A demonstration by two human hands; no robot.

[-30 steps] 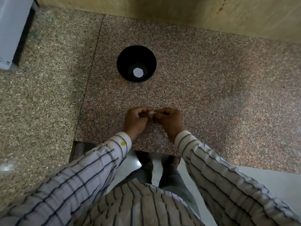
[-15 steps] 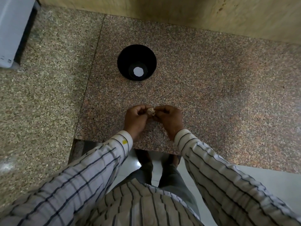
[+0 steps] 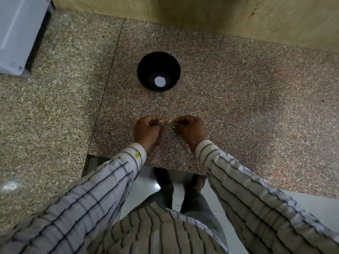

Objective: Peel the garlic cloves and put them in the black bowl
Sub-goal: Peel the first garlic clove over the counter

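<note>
Head view, left hand (image 3: 146,132) pinching pale garlic clove (image 3: 162,122), right hand (image 3: 190,130) pinching its skin (image 3: 170,121)

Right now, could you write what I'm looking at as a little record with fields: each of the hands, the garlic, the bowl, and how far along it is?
left hand: pinches a garlic clove above the granite counter
right hand: pinches the pale skin at that clove
black bowl: upright on the counter, beyond the hands, apart from them
bowl contents: no cloves visible; a white round spot at the bottom
progress: clove not yet in the bowl
</note>
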